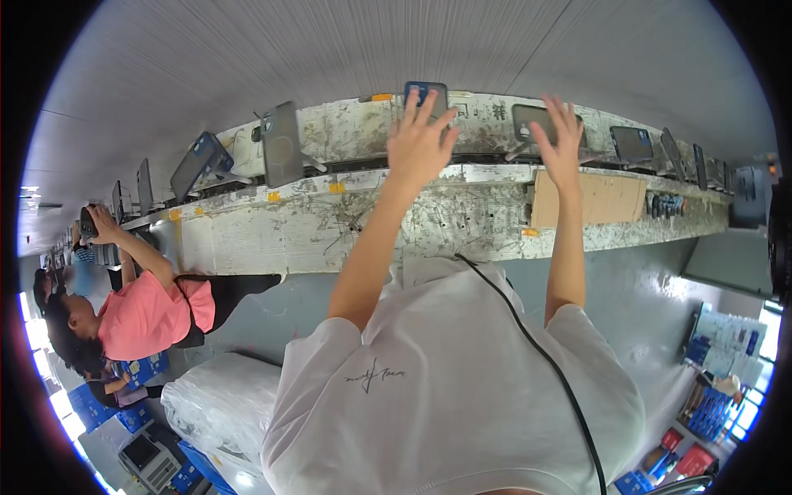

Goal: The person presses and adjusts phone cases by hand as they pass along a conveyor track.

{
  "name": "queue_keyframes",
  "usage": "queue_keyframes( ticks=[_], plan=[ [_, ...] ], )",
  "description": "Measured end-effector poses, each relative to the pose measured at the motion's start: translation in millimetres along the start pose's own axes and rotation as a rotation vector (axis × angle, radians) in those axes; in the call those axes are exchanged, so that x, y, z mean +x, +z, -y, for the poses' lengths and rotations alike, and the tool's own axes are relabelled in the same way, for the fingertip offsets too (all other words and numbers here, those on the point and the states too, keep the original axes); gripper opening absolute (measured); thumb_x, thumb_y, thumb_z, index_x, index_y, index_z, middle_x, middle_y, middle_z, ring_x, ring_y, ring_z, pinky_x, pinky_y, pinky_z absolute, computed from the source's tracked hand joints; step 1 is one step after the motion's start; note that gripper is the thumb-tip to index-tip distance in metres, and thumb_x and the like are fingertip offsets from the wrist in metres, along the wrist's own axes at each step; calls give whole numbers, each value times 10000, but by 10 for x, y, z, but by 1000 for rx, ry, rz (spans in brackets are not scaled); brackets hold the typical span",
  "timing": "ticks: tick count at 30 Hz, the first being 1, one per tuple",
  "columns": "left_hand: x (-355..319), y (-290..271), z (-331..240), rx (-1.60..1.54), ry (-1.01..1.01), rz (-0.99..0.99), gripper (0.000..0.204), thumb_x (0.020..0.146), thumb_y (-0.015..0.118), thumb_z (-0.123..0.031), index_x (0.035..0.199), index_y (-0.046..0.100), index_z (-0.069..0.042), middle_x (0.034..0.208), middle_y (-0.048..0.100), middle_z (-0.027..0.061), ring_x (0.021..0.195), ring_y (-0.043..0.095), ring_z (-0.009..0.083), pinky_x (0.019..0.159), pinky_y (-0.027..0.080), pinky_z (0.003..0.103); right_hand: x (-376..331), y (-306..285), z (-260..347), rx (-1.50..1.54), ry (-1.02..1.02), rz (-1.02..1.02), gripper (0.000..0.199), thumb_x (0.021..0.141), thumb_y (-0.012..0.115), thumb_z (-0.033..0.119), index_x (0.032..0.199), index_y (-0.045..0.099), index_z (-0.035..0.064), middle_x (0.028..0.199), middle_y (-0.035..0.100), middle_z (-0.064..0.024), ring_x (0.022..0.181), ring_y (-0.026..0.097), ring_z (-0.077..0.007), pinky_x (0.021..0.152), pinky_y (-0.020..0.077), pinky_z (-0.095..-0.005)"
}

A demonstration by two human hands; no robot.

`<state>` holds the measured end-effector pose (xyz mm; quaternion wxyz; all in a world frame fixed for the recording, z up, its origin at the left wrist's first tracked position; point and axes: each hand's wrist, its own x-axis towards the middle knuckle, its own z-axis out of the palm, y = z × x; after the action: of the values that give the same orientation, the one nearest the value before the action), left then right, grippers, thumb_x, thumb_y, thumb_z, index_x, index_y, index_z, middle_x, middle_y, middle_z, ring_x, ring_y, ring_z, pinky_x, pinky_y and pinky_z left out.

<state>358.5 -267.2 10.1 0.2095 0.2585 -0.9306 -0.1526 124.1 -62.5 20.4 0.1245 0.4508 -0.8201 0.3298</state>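
My left hand (pixel 421 147) reaches to the far side of the bench with its fingers spread over a grey phone case with a blue camera end (pixel 441 97). Its fingertips overlap the case; whether they touch it I cannot tell. To the right, my right hand (pixel 563 153) is also spread, slightly blurred, in front of a grey phone case (pixel 525 117) lying sideways on a holder. Neither hand is wrapped round anything. Left of my hands, a grey case with a ring mark (pixel 283 147) and a blue-edged case (pixel 196 165) lean on holders.
The long, scuffed white bench (pixel 313 235) runs across in front of me. A cardboard sheet (pixel 590 200) lies on it at right, beside small dark parts (pixel 665 205). More cases (pixel 632 143) line the right. A person in pink (pixel 148 318) works at left, near a plastic-wrapped bundle (pixel 219 400).
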Motion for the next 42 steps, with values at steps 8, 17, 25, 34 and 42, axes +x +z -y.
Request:
queue_keyframes(
  ticks=[8, 17, 25, 34, 42],
  plan=[
    [-734, 246, -748, -536, 37, -196, 475, 1076, 723, -247, 1523, 673, -95, 1787, 425, 191, 1657, 339, 508, 1306, 348, 609, 125, 22, 1369, 618, -290, 112, 481, 970, 818, 190, 1438, 755, 101, 1437, 757, -143, 1487, 606, -403, 1261, 445, -530],
    [-1549, -165, -375, -975, -277, 124, 169, 1058, 718, -67, 1179, 813, 4, 1188, 819, 156, 1151, 777, 294, 1031, 581, 410, 151, 1066, 1449, 49, -455, 263, 661, 968, 762, 682, 1509, 735, 304, 1779, 463, -93, 1700, 258, -470, 1366, 144, -724],
    [-659, -705, 215, 13, -63, -462, 478, 996, 735, -171, 1474, 730, -193, 1524, 674, 176, 1461, 578, 437, 1230, 415, 632, 37, 461, 361, 57, -283, 195, 641, 939, 798, 675, 1477, 774, 327, 1779, 486, -81, 1711, 243, -463, 1381, 98, -696],
    [-251, -12, -320, 110, 109, -44, 765, 978, 782, -325, 1698, 524, -331, 1791, 409, 187, 1685, 302, 465, 1345, 188, 723, 130, -321, 506, 507, -83, -43, 507, 1012, 769, 294, 1495, 748, 143, 1662, 622, -113, 1690, 345, -400, 1379, 219, -592],
    [-1046, 102, -918, -418, 231, 132, 833, 931, 808, -245, 1698, 492, -169, 1822, 300, 261, 1708, 238, 457, 1355, 136, 726, 274, 667, 1940, 528, -366, 206, 487, 1014, 805, 360, 1469, 756, 193, 1623, 620, -123, 1605, 455, -431, 1313, 367, -590]
  ],
)
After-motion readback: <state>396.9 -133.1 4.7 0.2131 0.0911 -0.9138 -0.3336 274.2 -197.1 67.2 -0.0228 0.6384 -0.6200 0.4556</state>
